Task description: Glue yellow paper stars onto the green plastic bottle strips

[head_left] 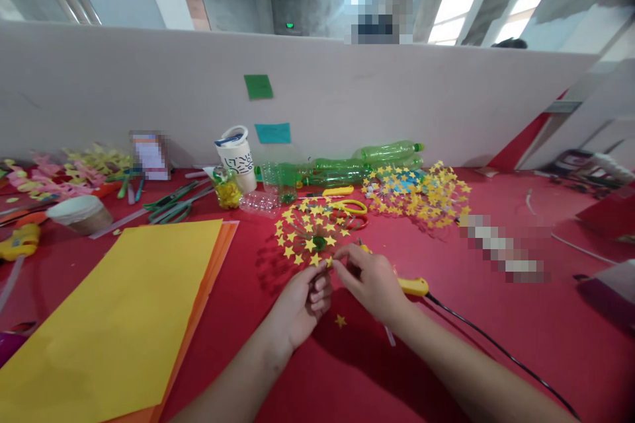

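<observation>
A cut green plastic bottle piece with thin spread strips stands in front of me, with yellow paper stars at the strip ends. My left hand is closed at its near rim, thumb and finger pinching what looks like a strip end. My right hand meets it there, thumb and index finger pinched at a small yellow star. One loose star lies on the red table below my hands. Beyond my right wrist lies a yellow glue gun, partly hidden by my hand.
Yellow paper sheets lie at left. Behind the hands are scissors, a yellow cutter, green bottles and another star-covered piece. A white cup stands by the partition. A black cord runs right.
</observation>
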A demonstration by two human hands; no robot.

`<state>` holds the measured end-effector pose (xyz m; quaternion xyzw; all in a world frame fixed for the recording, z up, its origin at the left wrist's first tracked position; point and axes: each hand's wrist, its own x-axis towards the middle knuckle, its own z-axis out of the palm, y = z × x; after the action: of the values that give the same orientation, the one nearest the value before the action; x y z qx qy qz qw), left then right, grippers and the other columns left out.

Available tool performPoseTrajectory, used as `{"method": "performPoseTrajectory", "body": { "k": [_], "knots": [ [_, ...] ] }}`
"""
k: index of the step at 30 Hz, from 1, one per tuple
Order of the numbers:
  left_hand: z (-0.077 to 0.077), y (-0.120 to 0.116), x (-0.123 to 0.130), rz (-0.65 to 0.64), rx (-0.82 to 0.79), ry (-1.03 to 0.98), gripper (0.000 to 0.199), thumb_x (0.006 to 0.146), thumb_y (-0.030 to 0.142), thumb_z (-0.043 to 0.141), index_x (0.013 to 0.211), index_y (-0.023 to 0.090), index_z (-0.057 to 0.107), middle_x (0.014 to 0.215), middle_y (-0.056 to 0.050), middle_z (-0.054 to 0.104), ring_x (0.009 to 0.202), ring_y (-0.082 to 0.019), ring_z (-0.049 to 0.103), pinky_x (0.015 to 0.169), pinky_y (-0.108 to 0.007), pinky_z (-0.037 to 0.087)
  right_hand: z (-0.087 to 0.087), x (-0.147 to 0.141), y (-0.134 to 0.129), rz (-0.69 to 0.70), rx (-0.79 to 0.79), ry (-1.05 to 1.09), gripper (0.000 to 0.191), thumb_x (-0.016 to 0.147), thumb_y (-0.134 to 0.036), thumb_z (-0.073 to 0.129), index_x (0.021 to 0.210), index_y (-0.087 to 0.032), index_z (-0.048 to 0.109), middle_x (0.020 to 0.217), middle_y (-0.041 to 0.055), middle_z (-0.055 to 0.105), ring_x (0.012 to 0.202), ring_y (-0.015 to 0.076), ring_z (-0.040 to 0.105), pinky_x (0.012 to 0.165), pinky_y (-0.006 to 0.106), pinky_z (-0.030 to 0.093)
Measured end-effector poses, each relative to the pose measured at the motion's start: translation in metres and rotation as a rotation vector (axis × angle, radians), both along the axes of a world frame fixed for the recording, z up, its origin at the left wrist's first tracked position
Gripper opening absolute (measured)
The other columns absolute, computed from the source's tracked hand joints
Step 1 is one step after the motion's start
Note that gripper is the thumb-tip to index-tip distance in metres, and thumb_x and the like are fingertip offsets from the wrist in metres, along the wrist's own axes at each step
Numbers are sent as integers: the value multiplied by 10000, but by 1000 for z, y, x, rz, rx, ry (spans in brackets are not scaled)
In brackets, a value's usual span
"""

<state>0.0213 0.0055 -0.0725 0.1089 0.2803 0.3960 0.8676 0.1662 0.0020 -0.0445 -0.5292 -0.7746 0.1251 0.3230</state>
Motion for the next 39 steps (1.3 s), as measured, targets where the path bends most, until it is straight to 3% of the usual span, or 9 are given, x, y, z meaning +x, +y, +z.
{"method": "performPoseTrajectory", "body": {
  "k": [23, 31, 36, 39],
  "knots": [
    [3, 0, 1, 2, 8, -10, 173, 862, 168, 417, 697, 138, 458, 468, 83, 315, 339, -7, 221, 320, -126, 152, -2, -3, 2, -48, -46, 34, 162, 842, -362, 516, 855, -201, 534, 491, -78, 459, 429, 89, 430, 456, 191, 267],
    [4, -1, -1, 55, 10, -15, 169, 849, 158, 429, 681, 143, 441, 477, 81, 330, 340, -5, 237, 324, -128, 166, 10, 10, -3, -46, 4, 142, 196, 880, -367, 450, 856, -192, 537, 491, -79, 423, 427, 78, 406, 456, 186, 271],
    [4, -1, -3, 37, 47, 9, 119, 832, 160, 433, 724, 132, 474, 468, 82, 336, 337, -8, 230, 323, -132, 163, 19, 25, -2, -57, 77, 101, 190, 882, -347, 447, 850, -188, 545, 501, -70, 440, 439, 77, 411, 470, 186, 277],
    [3, -2, -5, 9, 71, 52, 151, 812, 145, 432, 665, 132, 462, 453, 77, 332, 333, -12, 223, 320, -142, 161, 28, 31, -4, 59, 70, -14, 165, 876, -307, 447, 856, -186, 557, 518, -58, 501, 444, 74, 434, 479, 183, 280]
  ]
}}
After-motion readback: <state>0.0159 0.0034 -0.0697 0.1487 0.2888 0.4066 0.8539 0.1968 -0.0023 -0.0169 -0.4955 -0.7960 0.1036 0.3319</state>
